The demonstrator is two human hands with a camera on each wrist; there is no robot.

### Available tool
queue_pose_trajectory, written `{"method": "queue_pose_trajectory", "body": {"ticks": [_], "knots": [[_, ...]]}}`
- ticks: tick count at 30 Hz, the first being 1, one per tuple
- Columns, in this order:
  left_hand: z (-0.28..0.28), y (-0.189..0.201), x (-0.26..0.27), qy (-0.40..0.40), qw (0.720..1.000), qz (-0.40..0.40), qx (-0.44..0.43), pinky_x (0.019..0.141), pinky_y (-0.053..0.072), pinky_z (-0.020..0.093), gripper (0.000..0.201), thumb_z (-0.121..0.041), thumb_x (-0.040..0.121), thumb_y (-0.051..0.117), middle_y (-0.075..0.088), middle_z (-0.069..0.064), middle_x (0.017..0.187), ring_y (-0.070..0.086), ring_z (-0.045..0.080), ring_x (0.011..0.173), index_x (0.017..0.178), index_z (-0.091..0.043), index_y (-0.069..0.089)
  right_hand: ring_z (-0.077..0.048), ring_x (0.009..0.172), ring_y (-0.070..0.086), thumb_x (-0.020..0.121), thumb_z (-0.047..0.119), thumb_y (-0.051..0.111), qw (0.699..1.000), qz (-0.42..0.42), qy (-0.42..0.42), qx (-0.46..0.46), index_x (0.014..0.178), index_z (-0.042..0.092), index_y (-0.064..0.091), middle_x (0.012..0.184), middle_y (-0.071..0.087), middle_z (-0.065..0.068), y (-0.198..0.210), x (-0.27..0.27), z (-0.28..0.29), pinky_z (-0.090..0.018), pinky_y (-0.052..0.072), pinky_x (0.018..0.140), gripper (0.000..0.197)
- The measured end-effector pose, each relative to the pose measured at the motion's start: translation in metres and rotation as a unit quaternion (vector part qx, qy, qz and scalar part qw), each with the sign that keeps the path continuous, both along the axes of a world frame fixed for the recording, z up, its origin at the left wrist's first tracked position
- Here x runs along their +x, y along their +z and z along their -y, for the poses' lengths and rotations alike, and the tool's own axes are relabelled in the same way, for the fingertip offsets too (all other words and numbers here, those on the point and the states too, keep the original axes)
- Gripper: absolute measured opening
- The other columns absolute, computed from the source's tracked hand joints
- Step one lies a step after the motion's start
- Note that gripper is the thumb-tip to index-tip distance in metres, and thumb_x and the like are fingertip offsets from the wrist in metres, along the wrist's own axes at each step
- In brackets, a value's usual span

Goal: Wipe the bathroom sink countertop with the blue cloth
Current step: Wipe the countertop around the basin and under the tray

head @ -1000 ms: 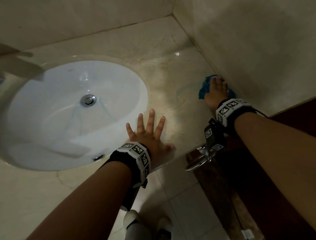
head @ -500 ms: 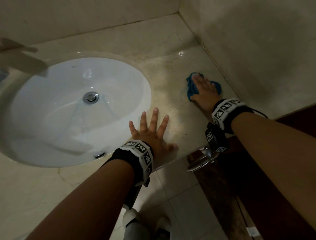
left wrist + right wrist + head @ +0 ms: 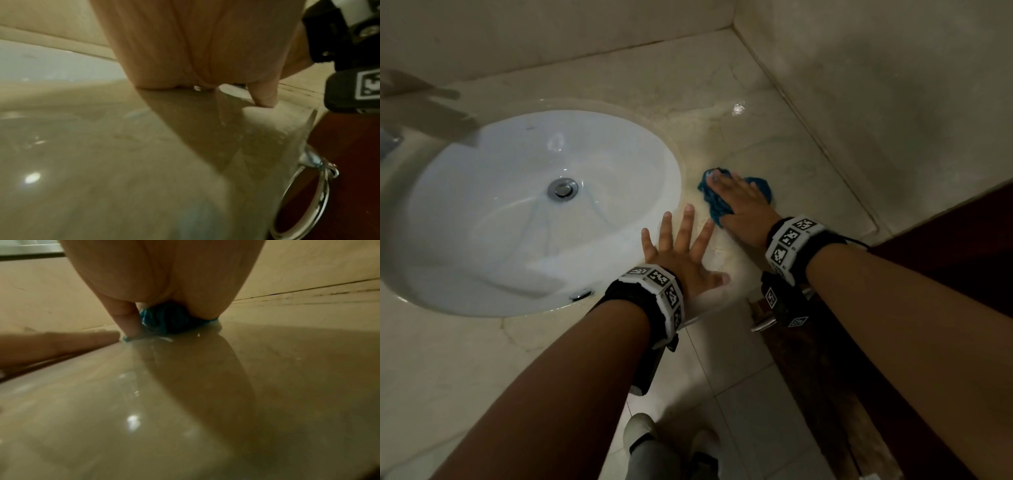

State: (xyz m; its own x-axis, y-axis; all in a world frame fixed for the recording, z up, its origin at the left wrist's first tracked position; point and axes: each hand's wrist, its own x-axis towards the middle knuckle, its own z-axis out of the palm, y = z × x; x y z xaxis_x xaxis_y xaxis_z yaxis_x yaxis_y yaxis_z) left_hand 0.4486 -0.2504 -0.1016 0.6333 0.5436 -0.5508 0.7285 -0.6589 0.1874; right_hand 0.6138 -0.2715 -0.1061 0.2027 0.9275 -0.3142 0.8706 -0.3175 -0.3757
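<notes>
The blue cloth (image 3: 714, 200) lies bunched on the beige marble countertop (image 3: 774, 150), just right of the white sink basin (image 3: 482, 205). My right hand (image 3: 736, 198) lies flat on top of the cloth with straight fingers, pressing it to the stone; the right wrist view shows the cloth (image 3: 164, 319) under the palm. My left hand (image 3: 681, 246) rests flat on the countertop at the basin's front right rim, fingers spread, holding nothing. In the left wrist view that left hand (image 3: 195, 56) lies against the wet stone.
Tiled walls (image 3: 893, 85) close the counter at the back and the right. A chrome drain (image 3: 562, 188) sits in the basin. A chrome ring holder (image 3: 304, 194) hangs off the counter's front edge beside dark wood (image 3: 962, 257). Floor tiles (image 3: 750, 411) lie below.
My right hand has slid the blue cloth leftward from the right wall toward the basin. The left hand has stayed planted in place.
</notes>
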Motion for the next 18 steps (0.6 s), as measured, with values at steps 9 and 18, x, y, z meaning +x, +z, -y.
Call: {"method": "queue_pose_trajectory", "body": {"ticks": [9,18], "knots": [[0.004,0.013,-0.020,0.006,0.998,-0.050,-0.025,0.112,-0.007,0.060,0.089,-0.072,0.084,0.036,-0.038,-0.009,0.148,-0.031,0.023,0.139,0.143,-0.040,-0.022,-0.014,0.144,0.019,0.089,-0.010,0.043,0.981,-0.180,-0.011,0.064,0.142,0.019,0.038,0.155,0.025,-0.002,0.018,-0.020,0.044,-0.023,0.008,0.119,0.061],[0.004,0.004,-0.016,0.013,0.999,-0.042,-0.018,0.111,-0.011,0.061,0.090,-0.079,0.079,0.031,-0.043,-0.011,0.145,-0.032,0.024,0.139,0.138,-0.045,-0.028,-0.027,0.144,0.019,0.092,-0.003,0.043,0.966,0.027,-0.256,0.004,0.149,0.009,0.014,0.157,0.014,-0.011,0.011,0.048,0.042,-0.032,0.012,0.118,0.065]]}}
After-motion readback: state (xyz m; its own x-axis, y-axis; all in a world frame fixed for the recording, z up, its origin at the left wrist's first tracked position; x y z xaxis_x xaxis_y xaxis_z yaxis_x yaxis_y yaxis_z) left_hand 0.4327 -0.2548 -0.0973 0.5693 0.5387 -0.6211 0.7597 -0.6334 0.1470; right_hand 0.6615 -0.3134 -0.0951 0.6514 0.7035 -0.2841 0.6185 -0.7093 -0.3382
